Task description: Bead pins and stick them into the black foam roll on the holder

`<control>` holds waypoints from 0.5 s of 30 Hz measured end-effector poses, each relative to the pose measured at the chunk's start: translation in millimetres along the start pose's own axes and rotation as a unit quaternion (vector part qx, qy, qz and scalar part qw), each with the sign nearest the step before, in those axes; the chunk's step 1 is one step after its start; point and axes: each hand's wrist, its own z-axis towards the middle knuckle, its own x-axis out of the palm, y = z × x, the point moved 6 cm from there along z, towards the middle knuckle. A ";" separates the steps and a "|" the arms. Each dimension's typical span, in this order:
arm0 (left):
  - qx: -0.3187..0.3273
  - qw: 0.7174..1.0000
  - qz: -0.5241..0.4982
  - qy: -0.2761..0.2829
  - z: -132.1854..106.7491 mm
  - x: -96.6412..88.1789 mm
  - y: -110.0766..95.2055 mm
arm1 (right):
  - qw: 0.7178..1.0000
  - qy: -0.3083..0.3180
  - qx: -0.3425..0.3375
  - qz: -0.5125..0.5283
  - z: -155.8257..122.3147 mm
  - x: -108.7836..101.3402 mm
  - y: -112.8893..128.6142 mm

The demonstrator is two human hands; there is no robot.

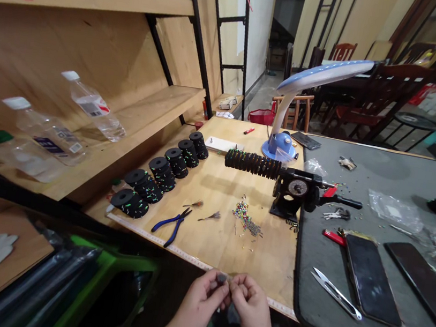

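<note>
My left hand [201,299] and my right hand [250,304] meet just off the table's front edge, fingertips pinched together. Something small is between them, too hidden to name; a dark grey bit shows at the left fingertips. Beyond the hands lies a loose pile of small coloured beads and short metal pieces [248,219]. To its left are two small feathery tufts with thin stems, one greyish [212,216] and one brownish [195,203]. Blue-handled pliers [172,225] lie partly opened near the front edge.
Several black spools [163,173] line the left side. A black hand-cranked device [295,190] carries a wrapped black roll [252,164]. Behind it stands a blue lamp [280,142]. The grey mat [320,302] at right bears phones [372,277], thread snips [337,294] and plastic bags.
</note>
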 end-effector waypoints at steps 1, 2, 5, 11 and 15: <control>0.000 1.000 0.000 -0.004 0.1 -0.1 0.1 | 1.000 0.000 0.000 0.002 0.0 0.2 0.8; 0.001 1.000 0.001 -0.007 0.2 -0.2 0.1 | 1.000 -0.001 -0.001 0.002 -0.1 0.2 1.7; 0.004 1.000 0.006 -0.006 0.0 1.3 -0.7 | 1.000 -0.007 -0.001 0.000 -0.3 -0.8 3.0; 0.016 1.000 0.009 0.025 -1.5 8.3 -3.5 | 0.999 0.001 0.021 0.034 1.7 -1.0 0.9; 0.026 0.999 0.041 0.020 -2.1 8.5 -6.2 | 0.998 -0.006 0.042 0.054 1.3 -3.4 1.2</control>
